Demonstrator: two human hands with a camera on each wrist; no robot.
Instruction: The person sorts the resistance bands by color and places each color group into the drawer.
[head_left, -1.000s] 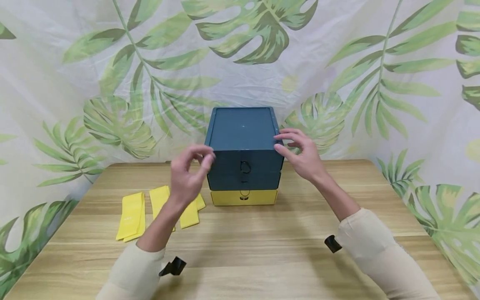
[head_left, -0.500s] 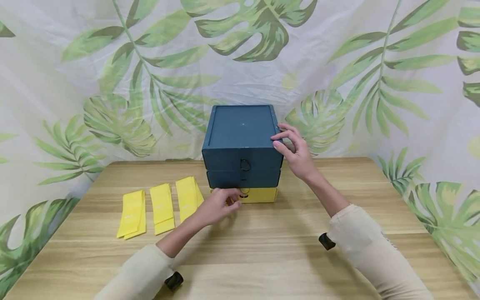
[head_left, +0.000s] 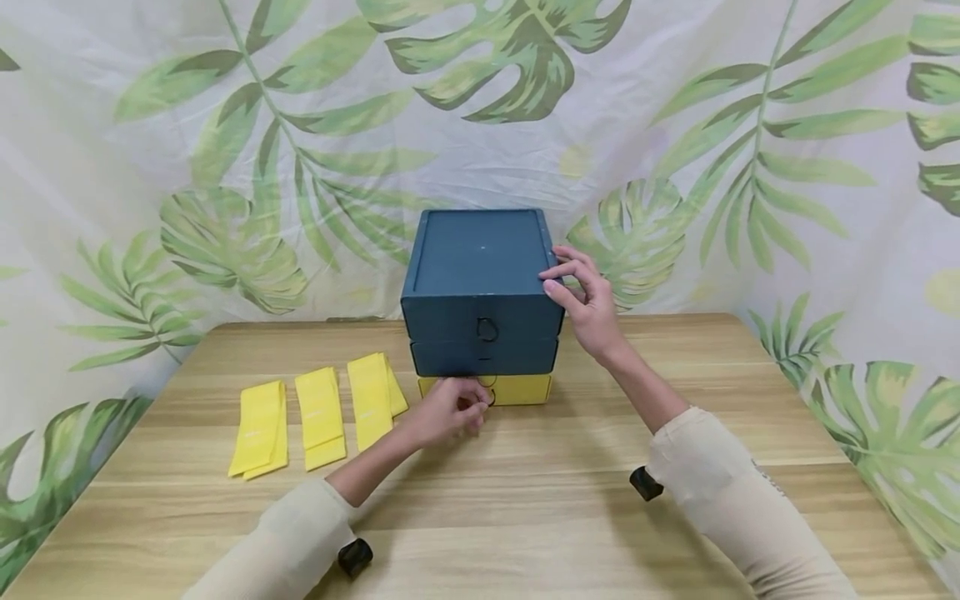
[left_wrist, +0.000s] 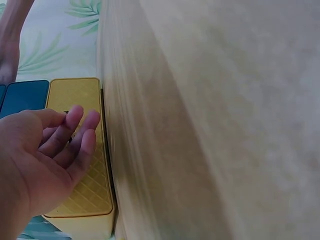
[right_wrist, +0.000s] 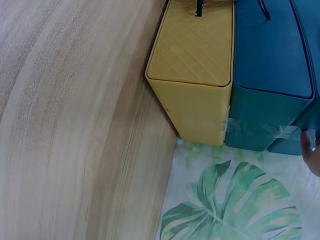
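Observation:
A stack of drawer boxes stands at the table's back, with two dark blue drawer units [head_left: 480, 258] above a yellow drawer [head_left: 527, 389]. My left hand [head_left: 444, 410] is at the yellow drawer's front, pinching its black loop pull [left_wrist: 69, 114] between thumb and finger; the other fingers are loosely bent. This drawer sits closed, its left part hidden by the hand. My right hand [head_left: 592, 312] rests its fingertips on the right edge of the top blue unit. A black loop [head_left: 487, 329] hangs on that unit's front.
Three folded yellow strips, a left one [head_left: 258, 429], a middle one [head_left: 320, 417] and a right one [head_left: 372, 400], lie left of the stack on the wooden table [head_left: 525, 517]. Behind hangs a leaf-print cloth [head_left: 480, 150].
My left hand has come down from beside the top blue unit to the yellow drawer's front and taken hold of the loop pull. The right hand stays at the blue edge.

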